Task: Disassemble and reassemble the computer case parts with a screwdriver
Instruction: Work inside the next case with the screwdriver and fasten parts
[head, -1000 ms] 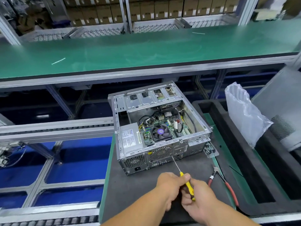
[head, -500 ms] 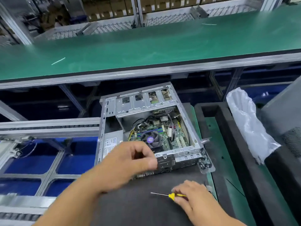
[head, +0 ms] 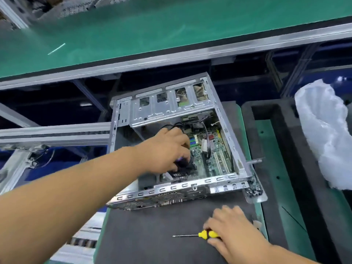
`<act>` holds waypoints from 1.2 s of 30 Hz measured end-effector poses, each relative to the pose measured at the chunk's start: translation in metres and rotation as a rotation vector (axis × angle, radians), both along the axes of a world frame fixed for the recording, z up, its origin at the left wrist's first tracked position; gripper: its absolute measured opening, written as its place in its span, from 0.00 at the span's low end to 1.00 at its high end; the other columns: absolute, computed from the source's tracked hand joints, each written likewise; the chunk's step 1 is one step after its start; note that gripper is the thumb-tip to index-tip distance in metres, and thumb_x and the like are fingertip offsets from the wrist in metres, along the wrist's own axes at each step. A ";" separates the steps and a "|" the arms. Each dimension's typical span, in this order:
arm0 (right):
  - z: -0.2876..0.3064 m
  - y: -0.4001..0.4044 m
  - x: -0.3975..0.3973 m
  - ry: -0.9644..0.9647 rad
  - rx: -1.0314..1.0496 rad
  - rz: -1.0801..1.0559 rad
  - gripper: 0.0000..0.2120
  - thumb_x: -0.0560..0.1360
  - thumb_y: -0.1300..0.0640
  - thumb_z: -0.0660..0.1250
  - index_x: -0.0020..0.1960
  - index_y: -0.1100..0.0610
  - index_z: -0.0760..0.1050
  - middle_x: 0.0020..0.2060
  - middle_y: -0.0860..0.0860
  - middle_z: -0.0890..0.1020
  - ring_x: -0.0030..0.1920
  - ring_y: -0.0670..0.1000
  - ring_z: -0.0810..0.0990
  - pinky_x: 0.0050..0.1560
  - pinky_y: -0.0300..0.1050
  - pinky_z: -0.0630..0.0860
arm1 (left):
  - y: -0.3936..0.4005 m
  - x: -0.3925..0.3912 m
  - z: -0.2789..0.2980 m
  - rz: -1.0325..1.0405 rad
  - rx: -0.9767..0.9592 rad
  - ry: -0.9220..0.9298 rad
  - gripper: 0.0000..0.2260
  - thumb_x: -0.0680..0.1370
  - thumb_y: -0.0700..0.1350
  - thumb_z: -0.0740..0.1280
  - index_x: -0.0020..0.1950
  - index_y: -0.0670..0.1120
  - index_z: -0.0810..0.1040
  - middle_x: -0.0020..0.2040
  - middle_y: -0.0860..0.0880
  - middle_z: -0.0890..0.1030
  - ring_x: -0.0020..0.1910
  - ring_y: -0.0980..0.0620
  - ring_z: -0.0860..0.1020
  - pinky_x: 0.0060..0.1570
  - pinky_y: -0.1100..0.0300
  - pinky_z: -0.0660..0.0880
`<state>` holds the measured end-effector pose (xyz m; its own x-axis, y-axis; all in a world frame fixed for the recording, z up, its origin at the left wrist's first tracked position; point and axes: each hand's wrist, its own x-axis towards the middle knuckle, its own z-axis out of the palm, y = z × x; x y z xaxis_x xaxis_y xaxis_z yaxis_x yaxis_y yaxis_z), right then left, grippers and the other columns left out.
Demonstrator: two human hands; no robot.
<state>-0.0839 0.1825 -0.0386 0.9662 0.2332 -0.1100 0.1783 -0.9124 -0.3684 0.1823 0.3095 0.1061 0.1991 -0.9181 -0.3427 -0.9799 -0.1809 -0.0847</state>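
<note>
**Left hand inside open case, right hand on screwdriver**

Computer case [head: 192, 189] lies open-side up on the dark grey foam mat [head: 152, 235], mid-scene, rear panel facing near. Drive cage [head: 167, 105] spans the far end; green motherboard [head: 211, 149] shows on the right half of the interior.

Left hand [head: 165, 149] reaches in from the near left, over the case's near rim. Fingers curled down around the black CPU cooler fan [head: 182, 166], thumb on its near side. Looks like a grip on the fan, though motion blur softens the fingertips.

Right hand [head: 232, 231] rests on the mat, near right of the case and apart from it. Its fingers lie over the yellow handle of the screwdriver [head: 202, 234]; the shaft lies flat on the mat, tip pointing left. Fingers loosely bent over the handle; cannot tell whether they clasp it or only cover it.

White plastic bag [head: 323, 134] far right, sitting on black foam packing [head: 282, 149]. Green conveyor belt [head: 152, 33] runs across the far side.
</note>
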 end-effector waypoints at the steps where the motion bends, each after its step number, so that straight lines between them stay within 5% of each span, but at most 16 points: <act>1: 0.002 0.000 -0.001 -0.020 0.005 -0.020 0.14 0.69 0.32 0.66 0.51 0.36 0.77 0.41 0.38 0.76 0.42 0.45 0.77 0.40 0.44 0.72 | -0.002 0.001 -0.006 -0.075 0.010 -0.011 0.20 0.72 0.57 0.76 0.62 0.61 0.78 0.70 0.53 0.70 0.71 0.47 0.63 0.62 0.46 0.67; 8: -0.017 0.003 -0.003 -0.072 -0.006 -0.033 0.10 0.71 0.37 0.69 0.49 0.40 0.79 0.38 0.42 0.74 0.39 0.49 0.74 0.41 0.49 0.75 | -0.021 0.003 -0.035 -0.399 0.049 -0.047 0.15 0.74 0.49 0.71 0.61 0.58 0.78 0.73 0.45 0.67 0.73 0.40 0.62 0.62 0.42 0.66; 13: -0.027 0.006 -0.003 -0.115 -0.016 -0.097 0.09 0.70 0.39 0.71 0.46 0.42 0.78 0.37 0.43 0.72 0.40 0.49 0.72 0.45 0.49 0.67 | -0.028 -0.003 -0.054 -0.448 0.063 -0.069 0.08 0.78 0.46 0.67 0.53 0.56 0.83 0.64 0.46 0.70 0.64 0.41 0.65 0.58 0.41 0.65; 21: -0.027 0.009 -0.009 -0.066 -0.044 -0.163 0.08 0.71 0.41 0.71 0.44 0.44 0.76 0.41 0.43 0.75 0.44 0.49 0.74 0.48 0.49 0.66 | -0.027 0.000 -0.066 -0.363 -0.002 0.060 0.04 0.77 0.49 0.68 0.50 0.56 0.82 0.55 0.52 0.71 0.59 0.47 0.64 0.55 0.45 0.63; 25: -0.027 0.007 -0.004 -0.068 -0.052 -0.125 0.09 0.72 0.39 0.68 0.44 0.42 0.72 0.38 0.44 0.70 0.41 0.50 0.71 0.46 0.49 0.63 | -0.026 0.000 -0.066 -0.227 -0.108 0.315 0.05 0.77 0.52 0.67 0.50 0.56 0.81 0.53 0.59 0.76 0.61 0.54 0.66 0.57 0.49 0.60; 29: -0.027 0.007 -0.006 -0.076 -0.017 -0.145 0.09 0.72 0.40 0.69 0.46 0.42 0.74 0.39 0.44 0.70 0.42 0.50 0.72 0.49 0.49 0.65 | -0.031 -0.002 -0.067 -0.129 -0.203 0.535 0.05 0.79 0.53 0.70 0.49 0.54 0.83 0.43 0.58 0.81 0.52 0.59 0.73 0.61 0.51 0.62; 36: -0.026 0.006 -0.007 -0.136 -0.010 -0.145 0.09 0.72 0.40 0.70 0.46 0.44 0.76 0.39 0.45 0.71 0.42 0.50 0.71 0.46 0.46 0.62 | -0.047 -0.012 -0.064 -0.136 -0.116 0.618 0.12 0.81 0.51 0.68 0.65 0.55 0.80 0.56 0.57 0.85 0.55 0.53 0.82 0.67 0.54 0.67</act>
<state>-0.0909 0.1883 -0.0650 0.9957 0.0898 0.0224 0.0920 -0.9357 -0.3406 0.1704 0.2626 0.0424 -0.1243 -0.9592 -0.2540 -0.8566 -0.0255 0.5153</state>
